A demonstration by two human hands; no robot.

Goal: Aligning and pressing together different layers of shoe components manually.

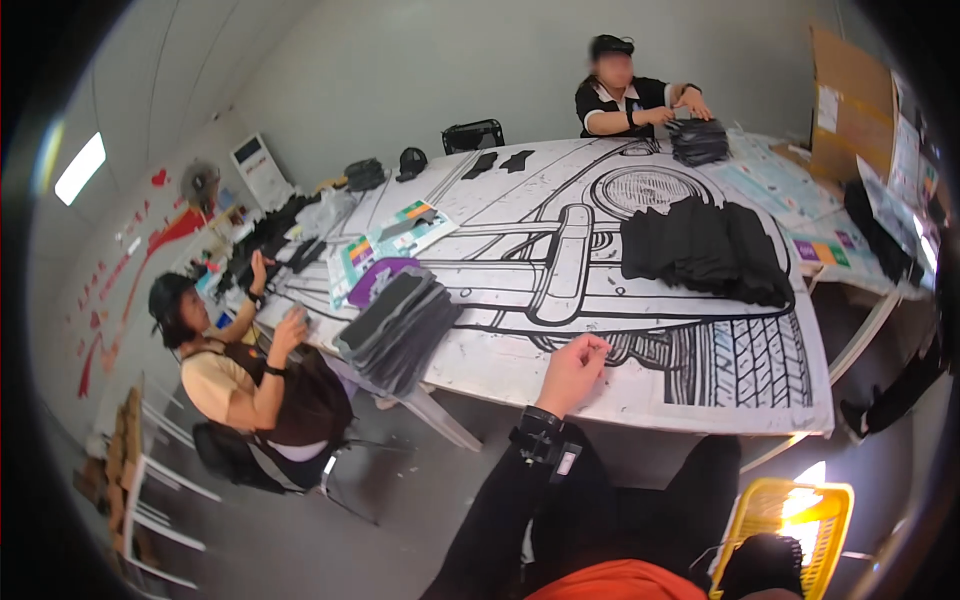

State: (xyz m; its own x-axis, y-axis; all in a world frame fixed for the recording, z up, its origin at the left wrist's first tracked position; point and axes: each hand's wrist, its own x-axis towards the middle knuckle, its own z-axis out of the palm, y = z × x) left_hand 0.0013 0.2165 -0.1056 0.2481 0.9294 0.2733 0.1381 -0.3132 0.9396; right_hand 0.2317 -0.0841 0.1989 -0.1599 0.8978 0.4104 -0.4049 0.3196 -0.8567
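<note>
My left hand is above the near edge of the table, its fingers curled in and thumb and fingertips pressed together. Whatever they may hold is too small to make out. A dark shape, perhaps my right sleeve, overlaps a yellow plastic basket at the lower right; no right-hand fingers show. Beyond my left hand, to the right, lies a spread pile of black folded cloth pieces. On its left stands a tall stack of dark grey cloth pieces.
The white table carries a black line drawing of a car. One co-worker sits at the left; another handles a dark cloth stack across the table. A purple tray sits behind the grey stack. A cardboard box stands far right.
</note>
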